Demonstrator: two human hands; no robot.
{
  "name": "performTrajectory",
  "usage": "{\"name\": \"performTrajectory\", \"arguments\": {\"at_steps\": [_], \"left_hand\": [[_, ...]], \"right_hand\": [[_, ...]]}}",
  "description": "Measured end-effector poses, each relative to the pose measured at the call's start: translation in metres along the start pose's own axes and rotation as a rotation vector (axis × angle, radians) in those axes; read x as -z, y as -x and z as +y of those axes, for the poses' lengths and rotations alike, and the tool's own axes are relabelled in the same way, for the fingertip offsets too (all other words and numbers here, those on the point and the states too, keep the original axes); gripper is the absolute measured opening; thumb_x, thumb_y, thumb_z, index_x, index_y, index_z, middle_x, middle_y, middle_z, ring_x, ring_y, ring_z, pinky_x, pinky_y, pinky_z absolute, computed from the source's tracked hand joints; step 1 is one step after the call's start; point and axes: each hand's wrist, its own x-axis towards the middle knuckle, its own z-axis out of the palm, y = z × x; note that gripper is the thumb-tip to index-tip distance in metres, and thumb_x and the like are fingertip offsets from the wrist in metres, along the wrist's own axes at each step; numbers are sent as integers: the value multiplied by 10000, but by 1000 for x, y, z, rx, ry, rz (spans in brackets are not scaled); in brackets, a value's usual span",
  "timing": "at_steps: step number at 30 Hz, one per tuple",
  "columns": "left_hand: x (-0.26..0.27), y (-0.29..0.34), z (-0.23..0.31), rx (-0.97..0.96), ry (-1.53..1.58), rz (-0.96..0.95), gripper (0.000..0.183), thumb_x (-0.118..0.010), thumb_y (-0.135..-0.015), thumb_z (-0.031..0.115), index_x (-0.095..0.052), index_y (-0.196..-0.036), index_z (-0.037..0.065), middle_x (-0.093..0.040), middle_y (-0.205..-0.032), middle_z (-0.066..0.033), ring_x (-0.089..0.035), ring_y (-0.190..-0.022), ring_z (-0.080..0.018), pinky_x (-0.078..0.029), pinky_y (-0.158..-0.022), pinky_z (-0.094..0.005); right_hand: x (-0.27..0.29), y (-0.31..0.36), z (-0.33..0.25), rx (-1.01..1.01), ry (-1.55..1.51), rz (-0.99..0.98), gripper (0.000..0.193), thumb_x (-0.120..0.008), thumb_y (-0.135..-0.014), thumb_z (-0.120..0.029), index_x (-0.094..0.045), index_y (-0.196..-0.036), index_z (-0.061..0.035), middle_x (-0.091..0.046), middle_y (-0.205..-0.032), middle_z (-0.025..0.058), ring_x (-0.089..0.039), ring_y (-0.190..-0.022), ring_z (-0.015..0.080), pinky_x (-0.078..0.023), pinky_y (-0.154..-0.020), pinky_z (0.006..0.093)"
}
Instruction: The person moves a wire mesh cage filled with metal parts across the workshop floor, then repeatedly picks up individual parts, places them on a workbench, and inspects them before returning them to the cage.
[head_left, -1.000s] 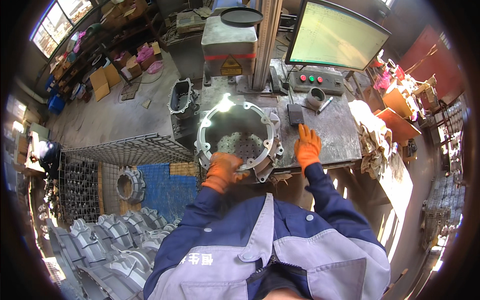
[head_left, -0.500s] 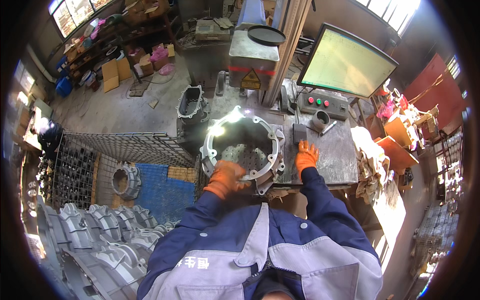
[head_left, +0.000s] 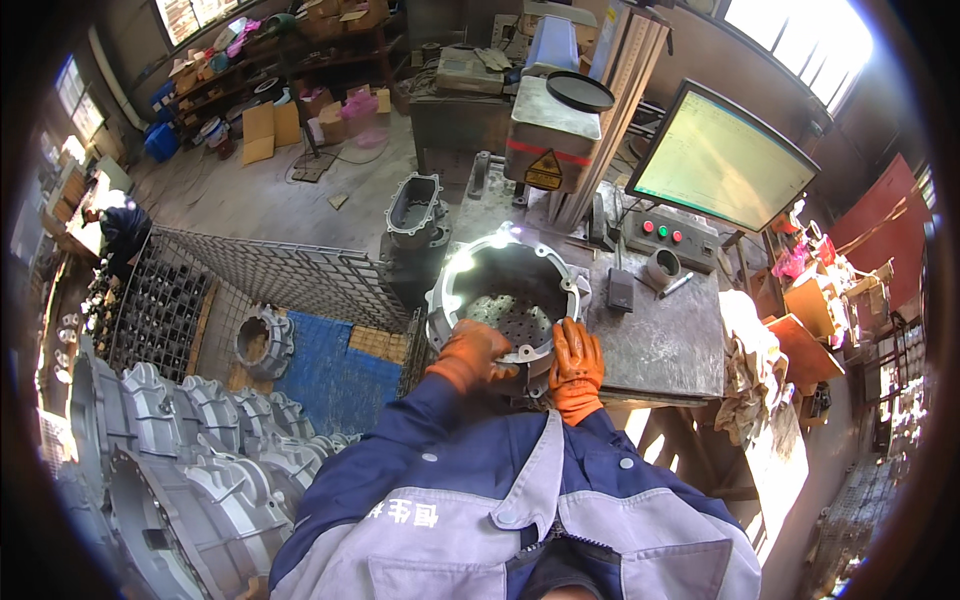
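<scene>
A round grey cast-metal housing point(head_left: 577, 292) with a bolt-holed flange stands on the metal worktable, its wide opening facing up. My left hand point(head_left: 472, 355), in an orange glove, is closed around the near left part of the rim, fingers curled inward and partly hidden. At the near right of the same rim is my right hand point(head_left: 576, 362), also orange-gloved. Its fingers lie close together over the flange and the thumb is on the inner side. A small black box with a cord point(head_left: 621, 290) sits on the table to the right of the housing.
Above the table hangs a laser-type machine head point(head_left: 552, 135) on an upright column. A control box with buttons point(head_left: 668, 238), a monitor point(head_left: 725, 155) and a metal cup point(head_left: 663, 268) are at the right. Wire-mesh crates point(head_left: 280, 265) and stacked castings point(head_left: 210, 480) fill the left.
My right hand has left the spot beside the small black box and moved left onto the housing's rim. My left hand stays at the rim. The whole view has shifted slightly.
</scene>
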Motion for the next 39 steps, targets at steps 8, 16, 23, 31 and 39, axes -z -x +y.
{"name": "performTrajectory", "arguments": {"at_steps": [8, 16, 23, 31, 39], "left_hand": [[1, 13, 3, 83, 110, -26, 295, -711, -788, 442, -746, -990, 230, -739, -912, -80, -718, -914, -297, -563, -779, -393], [3, 27, 22, 86, -103, -133, 402, -745, -773, 470, -739, -1093, 226, -729, -1080, -65, -700, -1022, -298, -560, -897, -377], [-3, 13, 11, 145, 110, -129, 352, -742, -781, 378, -743, -1099, 225, -747, -993, -54, -719, -959, -277, -562, -841, -381], [-14, 10, -3, -45, -80, 101, 426, -737, -738, 572, -733, -968, 213, -731, -912, -108, -709, -897, -345, -560, -751, -420], [-2, 6, 7, 26, -74, -24, 390, -708, -801, 548, -741, -1003, 216, -746, -876, -46, -721, -851, -264, -554, -736, -354]], "right_hand": [[-11, 10, -10, 15, -6, -18, 446, -570, -797, -80, -586, -1242, -70, -574, -1312, 141, -578, -1148, 338, -445, -972, 473], [-3, 26, -21, 138, 21, 80, 360, -549, -837, -57, -606, -1192, -32, -587, -1271, 171, -608, -1054, 362, -481, -887, 460], [-11, 16, -16, 61, 85, -16, 462, -603, -755, -64, -583, -1216, -59, -581, -1221, 138, -608, -1017, 344, -484, -862, 430], [-12, 11, -14, 28, 20, -54, 477, -588, -771, -50, -585, -1248, -38, -565, -1308, 163, -598, -1096, 369, -478, -926, 461], [-5, 4, -12, 82, 10, 21, 437, -578, -758, -60, -579, -1191, -7, -559, -1204, 150, -581, -1006, 342, -466, -886, 438]]}}
